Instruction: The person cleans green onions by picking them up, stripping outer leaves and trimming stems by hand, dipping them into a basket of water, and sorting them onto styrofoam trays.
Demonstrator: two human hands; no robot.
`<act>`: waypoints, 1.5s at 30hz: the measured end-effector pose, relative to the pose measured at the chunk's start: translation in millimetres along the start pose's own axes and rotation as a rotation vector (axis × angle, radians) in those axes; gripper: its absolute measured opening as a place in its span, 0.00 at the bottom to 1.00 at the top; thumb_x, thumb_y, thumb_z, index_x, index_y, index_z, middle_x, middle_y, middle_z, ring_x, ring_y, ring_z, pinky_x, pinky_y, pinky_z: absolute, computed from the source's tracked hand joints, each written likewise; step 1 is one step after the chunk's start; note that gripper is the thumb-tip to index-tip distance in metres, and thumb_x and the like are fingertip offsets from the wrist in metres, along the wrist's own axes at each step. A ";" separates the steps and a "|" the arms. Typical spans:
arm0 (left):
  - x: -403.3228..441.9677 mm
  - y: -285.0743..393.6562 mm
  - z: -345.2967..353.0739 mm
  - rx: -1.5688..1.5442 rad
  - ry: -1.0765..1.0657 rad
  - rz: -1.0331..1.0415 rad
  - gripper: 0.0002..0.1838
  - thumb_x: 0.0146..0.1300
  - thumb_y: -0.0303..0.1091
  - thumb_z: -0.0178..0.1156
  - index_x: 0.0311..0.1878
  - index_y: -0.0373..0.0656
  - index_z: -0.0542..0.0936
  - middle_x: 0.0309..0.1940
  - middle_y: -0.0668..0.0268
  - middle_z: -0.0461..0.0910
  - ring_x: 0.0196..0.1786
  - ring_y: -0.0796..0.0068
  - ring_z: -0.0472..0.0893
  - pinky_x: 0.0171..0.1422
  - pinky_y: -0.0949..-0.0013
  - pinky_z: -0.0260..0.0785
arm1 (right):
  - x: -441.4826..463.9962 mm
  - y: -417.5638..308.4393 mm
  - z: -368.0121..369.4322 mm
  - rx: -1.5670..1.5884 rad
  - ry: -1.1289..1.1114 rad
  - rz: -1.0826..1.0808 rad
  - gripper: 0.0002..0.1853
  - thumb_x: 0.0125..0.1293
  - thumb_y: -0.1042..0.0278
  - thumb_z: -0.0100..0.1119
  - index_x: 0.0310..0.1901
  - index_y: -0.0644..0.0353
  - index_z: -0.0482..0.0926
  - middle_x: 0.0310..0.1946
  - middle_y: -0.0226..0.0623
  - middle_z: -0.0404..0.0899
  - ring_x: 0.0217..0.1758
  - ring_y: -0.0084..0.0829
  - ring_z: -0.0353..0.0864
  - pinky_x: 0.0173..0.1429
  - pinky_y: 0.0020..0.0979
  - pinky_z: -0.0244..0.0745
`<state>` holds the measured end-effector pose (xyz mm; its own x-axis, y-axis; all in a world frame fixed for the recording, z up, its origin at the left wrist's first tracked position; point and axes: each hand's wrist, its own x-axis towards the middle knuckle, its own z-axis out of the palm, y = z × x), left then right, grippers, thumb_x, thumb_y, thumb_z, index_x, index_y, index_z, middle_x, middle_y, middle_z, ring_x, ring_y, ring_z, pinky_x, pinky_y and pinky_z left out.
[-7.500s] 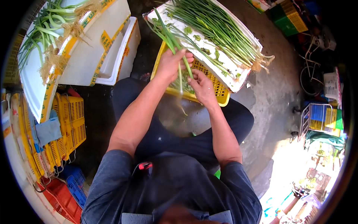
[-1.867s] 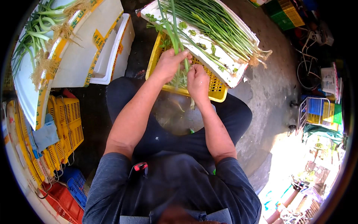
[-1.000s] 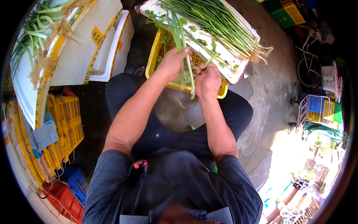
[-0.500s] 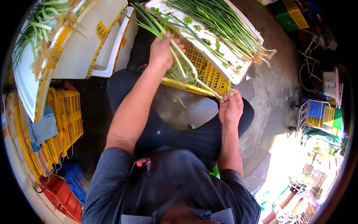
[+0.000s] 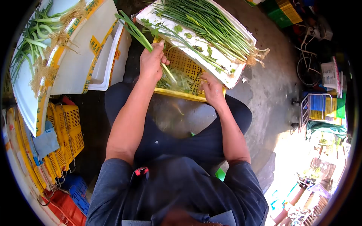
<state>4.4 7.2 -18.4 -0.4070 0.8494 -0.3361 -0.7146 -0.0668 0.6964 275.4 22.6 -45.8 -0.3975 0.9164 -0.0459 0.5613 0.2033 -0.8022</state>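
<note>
My left hand (image 5: 152, 62) is closed round a few green onions (image 5: 139, 35), whose leaves point up and left and whose pale ends hang over the yellow basket (image 5: 181, 95). Inside that basket lie loose green scraps (image 5: 180, 82). My right hand (image 5: 212, 88) is over the basket's right part, fingers curled; whatever is between them is too small to name. Across the back of the basket rests a white foam tray (image 5: 188, 41), bearing a big bunch of green onions (image 5: 211, 28) with roots to the right and some leafy bits.
More rooted onions (image 5: 39, 32) lie on a white foam box (image 5: 71, 69) at the upper left. Yellow crates (image 5: 71, 128), a blue crate (image 5: 78, 192) and a red crate (image 5: 62, 207) stand at the left. A metal cart (image 5: 315, 107) is at the right.
My left hand has moved slightly left with the onions. My right hand has let go of their lower ends and moved up and left from beyond the basket's corner to over the basket.
</note>
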 end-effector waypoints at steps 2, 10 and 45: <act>-1.4 0.7 -2.3 -0.001 0.009 -0.013 0.09 0.72 0.36 0.62 0.40 0.48 0.71 0.20 0.74 0.61 0.21 0.76 0.65 0.31 0.64 0.68 | 24.3 -14.4 -11.4 -0.085 0.107 0.062 0.13 0.69 0.72 0.55 0.51 0.66 0.81 0.48 0.53 0.83 0.51 0.51 0.83 0.61 0.44 0.74; 0.8 -1.6 -1.7 -0.021 0.018 -0.028 0.08 0.72 0.35 0.60 0.43 0.44 0.72 0.19 0.73 0.63 0.20 0.76 0.68 0.30 0.65 0.72 | 97.7 52.9 -30.0 -0.807 0.076 -0.150 0.11 0.66 0.65 0.56 0.45 0.57 0.84 0.42 0.47 0.83 0.53 0.53 0.79 0.62 0.65 0.67; -0.7 -12.7 -3.3 0.049 0.057 -0.010 0.08 0.72 0.35 0.58 0.42 0.40 0.74 0.23 0.70 0.69 0.21 0.77 0.70 0.29 0.66 0.72 | 120.1 41.0 -12.3 -0.746 0.085 -0.194 0.07 0.65 0.66 0.57 0.38 0.58 0.82 0.38 0.47 0.83 0.47 0.50 0.81 0.67 0.61 0.65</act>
<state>11.9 5.7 -29.1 -0.4328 0.8186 -0.3776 -0.6905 -0.0317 0.7227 259.6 145.3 -76.9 -0.4987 0.8577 0.1249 0.8395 0.5138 -0.1769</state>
